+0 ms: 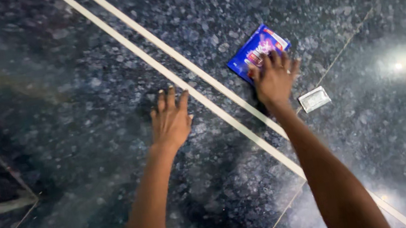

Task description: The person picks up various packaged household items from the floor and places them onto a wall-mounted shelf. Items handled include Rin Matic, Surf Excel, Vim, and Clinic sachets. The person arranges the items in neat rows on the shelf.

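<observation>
A blue snack packet [255, 49] lies flat on the dark speckled stone floor [77, 95]. My right hand [274, 81] reaches over its near edge, fingers spread and touching the packet. My left hand [170, 120] hovers open over bare floor to the left, fingers extended, holding nothing. A small silvery sachet [314, 99] lies just right of my right wrist.
Two pale parallel strips [176, 75] run diagonally across the polished floor between my hands. Thin tile joints cross at the right and lower left. A light reflection [398, 65] glares on the floor at the right. A pale object shows at the left edge.
</observation>
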